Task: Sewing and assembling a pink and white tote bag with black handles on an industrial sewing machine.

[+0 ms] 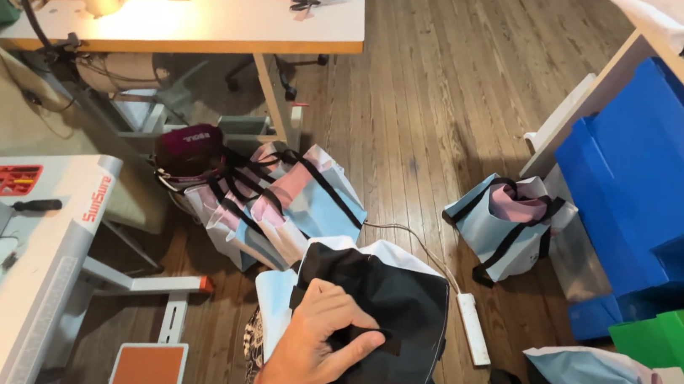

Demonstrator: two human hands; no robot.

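My left hand (316, 346) is at the bottom centre, its back turned up, with a thin band at the wrist. Its fingers and thumb pinch a black strap or fold on a black fabric piece (397, 308). This piece has a white and light-blue layer beneath it and is held up over the wooden floor. My right hand is not in view.
Several light-blue and pink tote bags with black straps (273, 202) (508, 222) lie on the wooden floor (446, 84). A sewing table (208, 17) with scissors (315, 1) and pink cloth stands behind. A white machine table (39, 253) is left, blue and green boards (656, 183) right, a power strip (474, 326) beside the fabric.
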